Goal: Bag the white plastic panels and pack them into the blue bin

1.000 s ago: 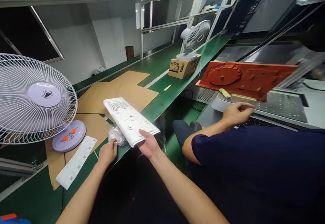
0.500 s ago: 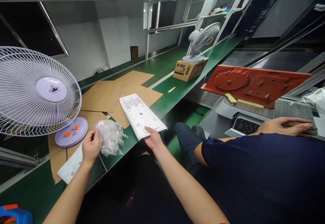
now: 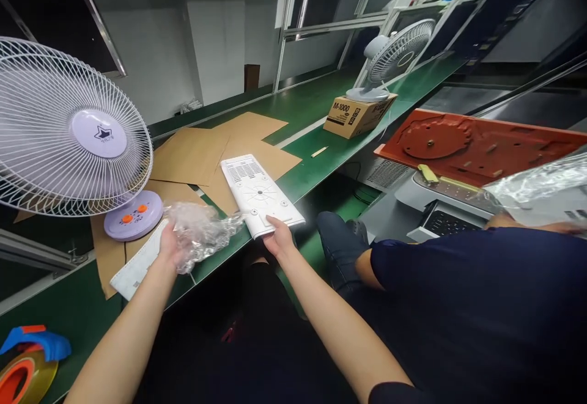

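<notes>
The right hand (image 3: 279, 239) is gripping the near end of a white vented base panel (image 3: 260, 193), its thumb pressing on the upper face. That end is jutting past the front edge of the green workbench (image 3: 305, 175), while the slotted end is reaching over the flattened cardboard (image 3: 183, 156); whether it is touching there, I cannot tell. The left hand (image 3: 169, 248), apart from the right, is grasping crumpled clear plastic film (image 3: 202, 236), which is spreading almost to the panel's left edge; its fingertips are hiding in the film. Room is tightening on that side: the lilac fan (image 3: 98, 133) is standing just beyond, and a printed label sheet (image 3: 137, 269) is lying partly behind the forearm. Rightward, green surface is running toward the M-1000 carton (image 3: 353, 117), and a gap is separating the bench edge from a co-worker's knee (image 3: 339, 251).
</notes>
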### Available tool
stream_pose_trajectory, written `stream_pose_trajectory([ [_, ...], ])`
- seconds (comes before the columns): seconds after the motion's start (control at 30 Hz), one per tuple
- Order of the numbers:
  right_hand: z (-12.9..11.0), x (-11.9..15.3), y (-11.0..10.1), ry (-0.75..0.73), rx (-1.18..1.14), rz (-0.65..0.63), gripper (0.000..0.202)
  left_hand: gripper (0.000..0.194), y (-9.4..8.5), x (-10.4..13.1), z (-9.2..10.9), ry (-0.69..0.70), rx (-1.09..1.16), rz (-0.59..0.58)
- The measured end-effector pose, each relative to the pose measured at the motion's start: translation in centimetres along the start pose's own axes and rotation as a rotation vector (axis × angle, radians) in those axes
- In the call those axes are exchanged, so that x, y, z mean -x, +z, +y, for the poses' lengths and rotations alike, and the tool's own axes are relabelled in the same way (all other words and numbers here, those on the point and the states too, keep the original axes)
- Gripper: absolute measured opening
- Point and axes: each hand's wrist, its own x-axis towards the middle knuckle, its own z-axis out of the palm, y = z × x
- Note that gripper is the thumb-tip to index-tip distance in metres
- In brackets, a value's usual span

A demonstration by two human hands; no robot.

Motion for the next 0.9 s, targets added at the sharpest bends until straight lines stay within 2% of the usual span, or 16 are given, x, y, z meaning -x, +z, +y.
stream_pose_trajectory([
  [0.07, 0.1, 0.0, -0.2, -0.006, -0.002, -0.012, 0.060, 0.046, 0.9, 1.1, 1.2, -0.217, -0.169, -0.185],
  [0.1, 0.1, -0.1, -0.3, -0.008, -0.002, -0.017, 0.059, 0.046, 1.2, 1.5, 2.1, -0.261, -0.283, -0.271],
  [0.17, 0.1, -0.1, -0.5, -0.011, 0.002, -0.033, 0.059, 0.044, 1.3, 1.7, 4.1, -0.174, -0.445, -0.327],
  [0.27, 0.1, -0.1, -0.6, -0.021, 0.007, -0.059, 0.062, 0.041, 0.7, 0.6, 6.4, -0.028, -0.446, -0.159],
  [0.33, 0.1, -0.1, -0.7, -0.018, 0.012, -0.052, 0.064, 0.041, 0.3, -0.5, 6.4, -0.065, -0.460, -0.061],
  [0.43, 0.1, -0.1, -0.9, -0.019, 0.022, -0.062, 0.063, 0.037, -0.2, -1.7, 4.7, -0.153, -0.604, -0.013],
  [0.53, 0.1, -0.2, -1.1, -0.019, 0.029, -0.113, 0.061, 0.027, -0.8, -2.1, 2.7, -0.111, -0.750, 0.107],
  [0.6, 0.2, -0.3, -1.2, -0.020, 0.022, -0.106, 0.060, 0.032, -1.4, -1.9, 2.0, 0.055, -0.900, 0.197],
  [0.67, 0.2, -0.3, -1.2, -0.028, 0.015, -0.082, 0.059, 0.044, -2.0, -1.4, 1.6, 0.360, -1.176, 0.218],
  [0.73, 0.2, -0.3, -1.2, -0.033, 0.017, -0.072, 0.058, 0.043, -2.2, -0.7, 1.3, 0.694, -1.435, 0.112],
  [0.77, 0.2, -0.3, -1.2, -0.033, 0.020, -0.071, 0.058, 0.040, -2.1, -0.3, 1.1, 0.812, -1.502, 0.008],
  [0.83, 0.2, -0.3, -1.3, -0.036, 0.020, -0.071, 0.057, 0.042, -1.6, 0.6, 0.3, 0.898, -1.503, -0.235],
  [0.9, 0.2, -0.3, -1.3, -0.035, 0.022, -0.066, 0.056, 0.058, -1.0, 1.7, -1.0, 0.816, -1.517, -0.417],
])
